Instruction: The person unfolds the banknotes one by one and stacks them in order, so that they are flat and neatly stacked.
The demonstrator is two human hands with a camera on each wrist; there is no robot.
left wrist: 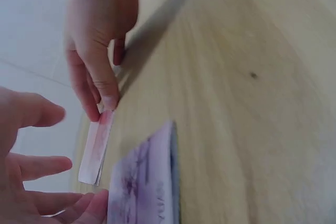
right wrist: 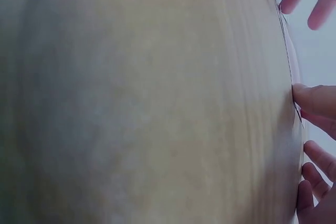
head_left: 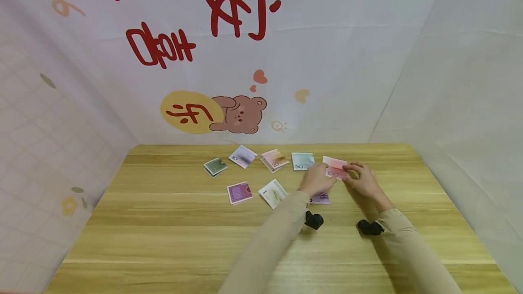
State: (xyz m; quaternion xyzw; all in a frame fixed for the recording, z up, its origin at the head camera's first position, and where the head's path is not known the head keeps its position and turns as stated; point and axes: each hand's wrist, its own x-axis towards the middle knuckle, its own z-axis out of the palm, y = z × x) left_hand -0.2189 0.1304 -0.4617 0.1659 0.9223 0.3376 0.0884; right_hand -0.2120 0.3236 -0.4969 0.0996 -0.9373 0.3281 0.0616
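A pink folded 100 banknote [head_left: 336, 165] lies at the right end of the back row. My right hand [head_left: 363, 181] pinches its right edge between thumb and forefinger, as the left wrist view also shows. Over the note's left side is my left hand [head_left: 315, 179], its fingers [left wrist: 44, 166] spread apart with nothing between them in the left wrist view. Beneath the left wrist sits a purple folded banknote [head_left: 320, 199], partly hidden by that hand. Just left of the left hand is a blue-green 50 banknote [head_left: 303, 161].
Farther left in the back row are a 20 banknote [head_left: 275, 160], a 10 banknote [head_left: 243, 156] and a green banknote [head_left: 215, 166]. A purple 5 banknote [head_left: 239, 193] and a 1 banknote [head_left: 273, 193] lie in front. White printed cloth [head_left: 327, 58] backs the wooden table [head_left: 163, 239].
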